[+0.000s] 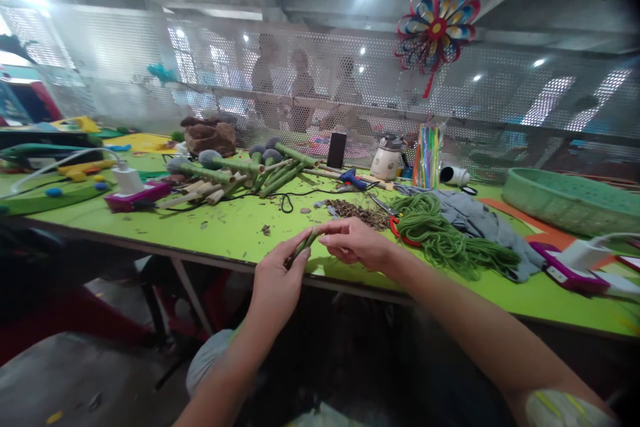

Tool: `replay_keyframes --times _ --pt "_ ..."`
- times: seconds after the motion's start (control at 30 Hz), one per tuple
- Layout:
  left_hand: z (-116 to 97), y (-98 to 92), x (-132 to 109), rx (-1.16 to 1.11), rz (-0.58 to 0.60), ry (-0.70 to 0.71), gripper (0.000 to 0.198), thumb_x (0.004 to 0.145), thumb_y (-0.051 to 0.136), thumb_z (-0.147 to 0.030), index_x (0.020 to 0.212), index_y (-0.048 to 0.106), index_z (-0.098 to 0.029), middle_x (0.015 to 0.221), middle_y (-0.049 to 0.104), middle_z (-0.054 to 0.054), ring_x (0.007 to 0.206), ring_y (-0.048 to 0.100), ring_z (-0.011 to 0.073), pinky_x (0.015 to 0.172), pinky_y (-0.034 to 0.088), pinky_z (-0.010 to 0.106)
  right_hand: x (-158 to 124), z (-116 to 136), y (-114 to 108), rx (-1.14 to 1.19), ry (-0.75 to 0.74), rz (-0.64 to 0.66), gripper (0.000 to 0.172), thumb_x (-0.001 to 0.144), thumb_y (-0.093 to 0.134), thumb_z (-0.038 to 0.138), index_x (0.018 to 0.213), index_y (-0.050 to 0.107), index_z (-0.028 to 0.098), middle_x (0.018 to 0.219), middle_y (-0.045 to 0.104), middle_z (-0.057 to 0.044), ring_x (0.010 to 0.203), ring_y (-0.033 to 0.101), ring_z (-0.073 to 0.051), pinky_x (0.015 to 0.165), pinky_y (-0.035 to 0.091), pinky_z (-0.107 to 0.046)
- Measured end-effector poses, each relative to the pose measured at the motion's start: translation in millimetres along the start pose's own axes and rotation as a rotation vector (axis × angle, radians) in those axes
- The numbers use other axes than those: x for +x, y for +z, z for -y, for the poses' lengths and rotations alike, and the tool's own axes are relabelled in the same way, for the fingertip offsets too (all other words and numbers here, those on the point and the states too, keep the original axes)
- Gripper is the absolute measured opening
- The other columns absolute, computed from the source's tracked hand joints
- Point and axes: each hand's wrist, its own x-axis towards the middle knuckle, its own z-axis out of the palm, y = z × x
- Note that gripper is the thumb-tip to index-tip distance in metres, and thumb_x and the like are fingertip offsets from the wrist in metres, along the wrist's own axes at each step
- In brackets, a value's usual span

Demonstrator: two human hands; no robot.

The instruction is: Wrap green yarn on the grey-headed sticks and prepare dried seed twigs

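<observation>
Green stick (303,248) between both hands (277,277), near table edge (215,253)

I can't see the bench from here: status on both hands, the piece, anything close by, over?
Left hand: holding slim green piece. Right hand: at its far end, contact unclear. Nearest clutter: brown crumbs beyond, green yarn to the right.

Smooth, semi-glossy table (225,237) under the fingers (345,230); fibrous yarn (435,230) and matt cloth (465,210) to their right; perforated metallic-looking screen (375,83) beyond.
</observation>
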Motion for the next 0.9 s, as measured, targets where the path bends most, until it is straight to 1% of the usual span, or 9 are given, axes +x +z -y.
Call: replay_keyframes --times 0.07,0.13,0.3,0.37,0.43,0.5,0.63,0.77,0.9 --pt "-2 -0.2 -1 -0.005 0.007 -0.053 0.041 0.080 0.059 -0.034 0.119 0.062 -0.022 0.090 0.072 0.004 0.080 0.064 0.0197 0.078 0.048 0.031 1 -2 1 -0.012 -0.008 -0.006 0.041 0.075 0.066 0.037 0.106 0.063 0.010 0.048 0.040 0.008 0.038 0.024 -0.003 0.037 0.015 -0.018" --pt "-3 -0.1 -1 0.014 0.013 -0.060 0.043 0.081 0.057 -0.034 0.122 0.060 -0.021 0.087 0.072 0.004 0.075 0.064 0.0188 0.077 0.048 0.031 1 -4 2 -0.046 -0.030 -0.008 0.042 0.075 0.065 0.040 0.105 0.063 0.011 0.048 0.039 0.008 0.038 0.024 -0.003 0.037 0.015 -0.019" --pt "-2 3.7 -2 0.045 -0.018 0.057 0.037 0.081 0.057 -0.030 0.116 0.064 -0.021 0.115 0.066 0.005 0.107 0.058 0.0210 0.098 0.039 0.032 3 -7 7 -0.163 -0.117 -0.139 0.040 0.077 0.062 0.047 0.094 0.068 0.011 0.045 0.033 0.009 0.039 0.024 -0.004 0.038 0.017 -0.020" --pt "-4 5.5 -3 0.017 -0.024 0.058 0.036 0.080 0.058 -0.030 0.114 0.065 -0.021 0.115 0.066 0.005 0.108 0.057 0.0208 0.098 0.038 0.032 3 -9 7 -0.180 -0.139 -0.205 0.041 0.077 0.062 0.049 0.089 0.070 0.010 0.044 0.032 0.008 0.039 0.023 -0.004 0.038 0.019 -0.021" --pt "-9 6.4 -4 -0.051 -0.002 0.002 0.038 0.079 0.059 -0.032 0.115 0.065 -0.021 0.104 0.068 0.005 0.097 0.060 0.0194 0.091 0.042 0.030 4 -9 7 -0.210 -0.161 -0.239 0.042 0.076 0.063 0.049 0.089 0.071 0.011 0.044 0.033 0.008 0.039 0.024 -0.004 0.039 0.021 -0.021" --pt "-13 6.2 -5 -0.168 0.056 -0.081 0.043 0.079 0.060 -0.035 0.120 0.062 -0.022 0.088 0.067 0.003 0.079 0.060 0.0154 0.075 0.046 0.026 4 -8 5 -0.245 -0.192 -0.246 0.042 0.077 0.062 0.049 0.093 0.071 0.012 0.046 0.034 0.007 0.040 0.025 -0.005 0.039 0.020 -0.021" --pt "-18 3.8 -6 -0.379 0.147 -0.186 0.053 0.077 0.064 -0.036 0.127 0.055 -0.022 0.065 0.054 -0.004 0.054 0.048 0.0088 0.049 0.038 0.020 2 -6 3 -0.265 -0.232 -0.199 0.041 0.079 0.060 0.049 0.091 0.070 0.011 0.047 0.033 0.006 0.042 0.025 -0.005 0.040 0.019 -0.021" --pt "-17 2.3 -5 -0.386 0.120 -0.180 0.050 0.073 0.068 -0.034 0.121 0.060 -0.021 0.061 0.049 -0.004 0.052 0.047 0.0084 0.046 0.034 0.020 0 -4 4 -0.269 -0.266 -0.175 0.040 0.081 0.058 0.047 0.092 0.070 0.011 0.049 0.032 0.006 0.044 0.024 -0.005 0.042 0.019 -0.021" --pt "-12 4.5 -4 -0.292 0.031 -0.119 0.043 0.072 0.069 -0.032 0.114 0.065 -0.022 0.064 0.049 -0.004 0.053 0.045 0.0072 0.047 0.032 0.019 0 -2 6 -0.299 -0.280 -0.189 0.040 0.079 0.060 0.047 0.091 0.071 0.010 0.051 0.037 0.005 0.047 0.025 -0.005 0.043 0.019 -0.020"
